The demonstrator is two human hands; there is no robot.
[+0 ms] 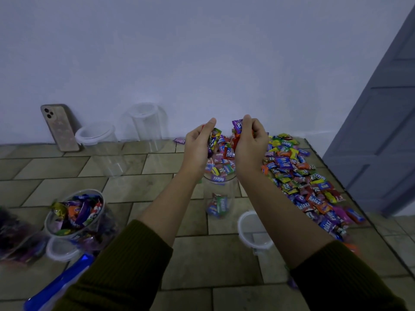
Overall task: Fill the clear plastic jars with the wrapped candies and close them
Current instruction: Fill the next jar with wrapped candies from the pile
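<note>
The left hand (197,145) and right hand (250,150) each had fingers curled round wrapped candies (237,126) directly above the open clear jar (221,194) standing mid-way across the bench (202,254), with the loose candy pile (298,176) running along its right edge.

You have phone (59,127) in upper left of frame: standing tilted, back with three camera lenses facing you, top leaning on wall (202,52), foot on surface (213,261). Wall plain and pale, fills upper half of frame. Surface shows brown brick-like tile pattern; its far edge meets wall. Grey panelled door (381,131) runs down right side. Blue glossy packet (60,281) lies at lower left, blurred, print unreadable.
</note>
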